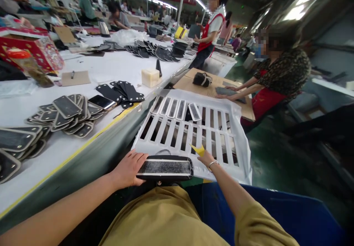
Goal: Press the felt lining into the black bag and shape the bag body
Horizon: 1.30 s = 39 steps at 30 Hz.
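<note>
A long black piece with a grey band point(165, 167) is lying flat in the lower middle of the frame, just in front of the person's body. The left hand point(129, 168) is holding its left end, with the fingers curling over the far edge and the thumb pressing near the close edge. The right hand point(208, 160) is pinching a pointy yellow piece point(197, 149), right of the black piece and just above it in the frame. Behind both hands, a white rack point(232, 174) with long holes is filling the middle. Small grey strips with white edges point(181, 109) are sitting in a row on its upper left part, and the last one is leaning. On the left, a white table point(96, 69) is holding a messy pile of dark plates point(66, 107), a phone point(102, 102) and a pale block point(150, 77). At the upper right, a co-worker point(279, 72) is reaching both hands to a dark sheet point(229, 92) on brown cardboard point(188, 80). A blue bin point(262, 209) is standing at the lower right.
</note>
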Each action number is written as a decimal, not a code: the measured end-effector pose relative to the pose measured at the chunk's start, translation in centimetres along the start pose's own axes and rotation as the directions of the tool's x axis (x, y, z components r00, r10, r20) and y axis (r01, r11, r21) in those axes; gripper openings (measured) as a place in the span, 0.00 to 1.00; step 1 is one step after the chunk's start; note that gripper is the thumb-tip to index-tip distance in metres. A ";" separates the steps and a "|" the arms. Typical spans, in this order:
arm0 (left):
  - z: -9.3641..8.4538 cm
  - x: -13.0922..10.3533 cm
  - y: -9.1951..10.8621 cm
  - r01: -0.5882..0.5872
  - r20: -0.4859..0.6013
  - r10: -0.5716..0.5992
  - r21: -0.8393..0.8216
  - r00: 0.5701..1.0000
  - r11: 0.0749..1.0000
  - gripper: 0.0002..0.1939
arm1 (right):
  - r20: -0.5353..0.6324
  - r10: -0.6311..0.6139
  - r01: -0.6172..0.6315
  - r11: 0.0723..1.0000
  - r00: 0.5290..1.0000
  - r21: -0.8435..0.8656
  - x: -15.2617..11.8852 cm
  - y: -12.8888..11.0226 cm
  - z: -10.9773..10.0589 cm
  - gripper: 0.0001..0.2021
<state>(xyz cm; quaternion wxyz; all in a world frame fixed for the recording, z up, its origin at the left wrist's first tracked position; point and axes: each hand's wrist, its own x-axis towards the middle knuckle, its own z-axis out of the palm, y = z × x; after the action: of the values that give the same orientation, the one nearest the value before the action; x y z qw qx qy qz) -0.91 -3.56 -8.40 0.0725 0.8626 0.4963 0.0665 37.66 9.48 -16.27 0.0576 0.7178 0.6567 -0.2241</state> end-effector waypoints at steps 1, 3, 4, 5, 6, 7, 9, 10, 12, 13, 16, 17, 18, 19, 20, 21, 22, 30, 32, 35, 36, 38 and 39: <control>0.2 0.0 -0.1 -0.002 -0.021 0.002 0.004 1.000 1.000 0.37 | -0.015 0.040 -0.040 0.999 0.999 -0.001 0.6 0.0 0.6 0.16; 0.7 0.0 -0.2 -0.009 -0.057 0.009 0.006 0.998 1.000 0.36 | -0.049 0.102 -0.102 0.995 0.994 0.005 1.5 -0.2 1.5 0.16; 1.0 0.0 -0.3 -0.013 -0.070 0.013 0.004 0.997 1.000 0.36 | -0.063 0.121 -0.121 0.993 0.991 0.009 1.9 -0.3 1.8 0.17; 1.1 0.0 -0.3 -0.015 -0.080 0.015 0.001 0.997 1.000 0.36 | -0.073 0.135 -0.135 0.991 0.988 0.013 2.2 -0.4 2.1 0.17; 1.3 0.1 -0.4 -0.016 -0.087 0.015 -0.004 0.996 1.000 0.36 | -0.081 0.145 -0.144 0.989 0.986 0.015 2.5 -0.5 2.2 0.18; 1.3 0.1 -0.3 -0.015 -0.092 0.014 -0.008 0.996 1.000 0.36 | -0.088 0.149 -0.148 0.989 0.985 0.017 2.7 -0.7 2.2 0.18; 1.2 0.2 -0.2 -0.012 -0.098 0.010 -0.015 0.995 1.000 0.36 | -0.101 0.138 -0.137 0.990 0.985 0.019 2.9 -1.0 1.7 0.21; 1.1 0.2 -0.1 -0.012 -0.102 0.010 -0.017 0.995 1.000 0.36 | -0.106 0.117 -0.115 0.993 0.987 0.023 2.8 -1.3 1.2 0.22; 0.9 0.3 0.1 -0.016 -0.110 0.014 -0.018 0.994 1.000 0.35 | -0.096 0.033 -0.029 0.999 0.995 0.040 2.3 -1.8 -0.3 0.22; 0.8 0.4 0.1 -0.018 -0.112 0.016 -0.017 0.994 1.000 0.35 | -0.078 -0.036 0.040 0.998 0.996 0.055 1.7 -2.2 -1.2 0.22; 0.8 0.4 0.1 -0.021 -0.103 0.020 -0.015 0.995 1.000 0.35 | 0.008 -0.323 0.319 0.940 0.946 0.120 -1.6 -3.5 -3.9 0.24; 0.8 0.3 0.1 -0.018 -0.098 0.016 -0.016 0.995 1.000 0.35 | 0.036 -0.427 0.418 0.898 0.904 0.138 -3.2 -4.1 -4.6 0.27; 0.8 0.3 0.1 -0.013 -0.097 0.011 -0.017 0.995 1.000 0.35 | 0.065 -0.547 0.533 0.832 0.835 0.152 -4.9 -4.7 -5.1 0.33; 0.8 0.3 0.1 -0.009 -0.097 0.007 -0.018 0.995 1.000 0.35 | 0.085 -0.700 0.688 0.713 0.709 0.134 -6.5 -5.4 -5.4 0.40; 0.8 0.3 0.2 -0.006 -0.097 0.004 -0.019 0.995 1.000 0.35 | 0.085 -0.780 0.774 0.626 0.620 0.098 -8.0 -6.1 -5.5 0.44; 0.8 0.2 0.2 -0.004 -0.098 0.002 -0.019 0.995 1.000 0.35 | 0.090 -0.820 0.820 0.571 0.565 0.046 -9.3 -6.8 -5.5 0.46; 0.7 0.2 0.3 -0.002 -0.097 0.000 -0.018 0.995 1.000 0.35 | 0.095 -0.836 0.840 0.542 0.541 -0.020 -10.3 -7.6 -5.5 0.47; 0.2 0.2 1.1 0.071 -0.078 -0.068 0.046 0.995 0.996 0.33 | 0.226 -0.766 0.789 0.525 0.601 -0.318 -10.8 -11.9 -5.3 0.38; 0.1 0.2 1.4 0.101 -0.084 -0.095 0.064 0.992 0.993 0.32 | 0.259 -0.760 0.798 0.526 0.596 -0.294 -10.4 -12.1 -5.5 0.39; 0.2 0.0 2.0 0.142 -0.078 -0.137 0.056 0.987 0.988 0.32 | 0.254 -0.750 0.791 0.565 0.611 -0.235 -10.4 -12.0 -5.6 0.40; 0.2 -0.1 2.2 0.155 -0.072 -0.152 0.046 0.986 0.987 0.33 | 0.252 -0.741 0.782 0.586 0.623 -0.212 -10.4 -11.9 -5.6 0.40; 0.3 -0.5 2.6 0.179 -0.066 -0.177 0.027 0.982 0.983 0.34 | 0.255 -0.721 0.764 0.624 0.644 -0.165 -10.6 -11.9 -5.6 0.41; 0.4 -0.6 2.8 0.189 -0.066 -0.187 0.019 0.980 0.982 0.35 | 0.256 -0.714 0.756 0.637 0.651 -0.148 -10.7 -11.8 -5.6 0.41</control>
<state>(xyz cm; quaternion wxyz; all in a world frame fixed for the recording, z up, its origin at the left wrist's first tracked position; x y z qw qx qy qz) 1.25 -5.53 -8.27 0.0514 0.8101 0.5785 0.0807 27.18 3.30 -4.55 0.1050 0.3517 0.9066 -0.2082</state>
